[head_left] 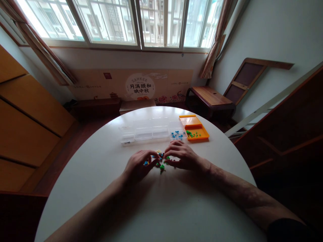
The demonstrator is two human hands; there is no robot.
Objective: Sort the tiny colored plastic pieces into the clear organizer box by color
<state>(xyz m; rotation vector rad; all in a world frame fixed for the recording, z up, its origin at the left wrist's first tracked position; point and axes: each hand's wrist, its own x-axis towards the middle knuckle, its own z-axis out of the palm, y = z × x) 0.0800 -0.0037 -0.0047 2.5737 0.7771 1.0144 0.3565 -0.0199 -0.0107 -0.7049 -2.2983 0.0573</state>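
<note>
A pile of tiny blue, green, dark red and yellow building-block pieces [162,167] lies on the white table. My left hand [138,164] reaches into it from the left, thumb and index tips drawn close together. From the other side my right hand [183,155] bends over the same pile, its fingers curled in towards the thumb. Whatever is between the fingertips of either hand is too small to make out. Just beyond my hands stands a clear plastic compartment box [143,135] with its lid up. Blue pieces [178,135] lie in its right-hand compartment.
An open orange case [204,133] holding small green pieces [193,134] adjoins the clear box on the right. Both rest on the round white table [101,161]. Past its far edge are a wooden chair [214,97], a printed board [88,80] and windows.
</note>
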